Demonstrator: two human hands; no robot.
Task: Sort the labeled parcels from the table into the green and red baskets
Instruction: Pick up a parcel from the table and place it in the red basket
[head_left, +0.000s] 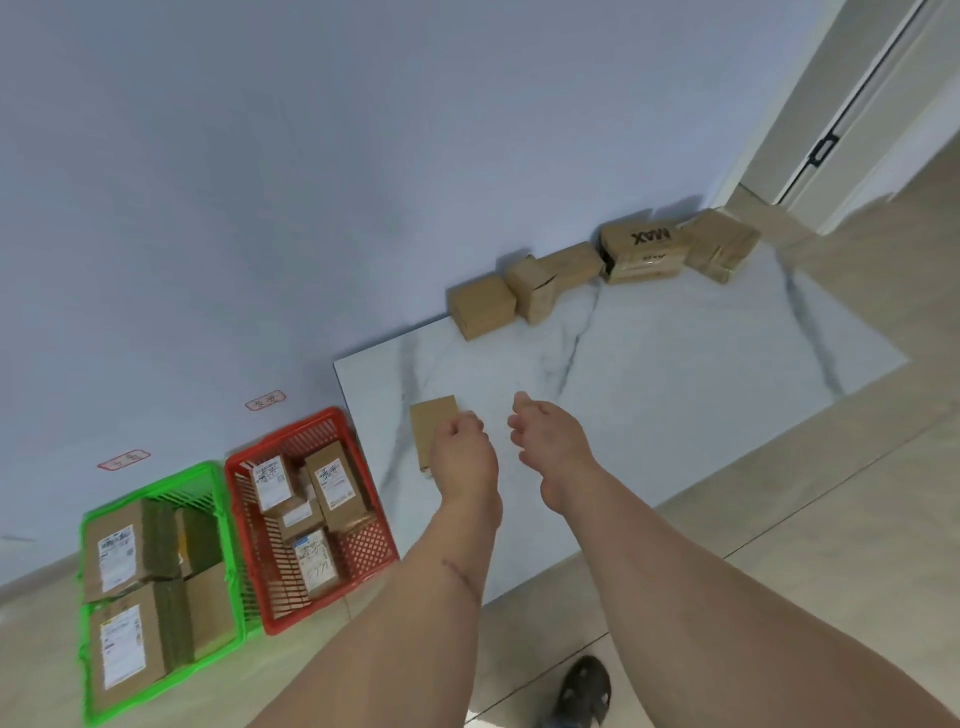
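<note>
My left hand grips a small brown cardboard parcel above the left part of the white marble table; its label is not visible. My right hand hovers beside it with loosely curled fingers, holding nothing. Several brown parcels stand in a row along the table's far edge against the wall. On the floor to the left, the red basket holds several labeled parcels. The green basket further left also holds several labeled parcels.
A pale blue wall runs behind the table and baskets, with two small red-framed signs stuck on it above the baskets. A door frame stands at the upper right. My dark shoe is on the tiled floor below.
</note>
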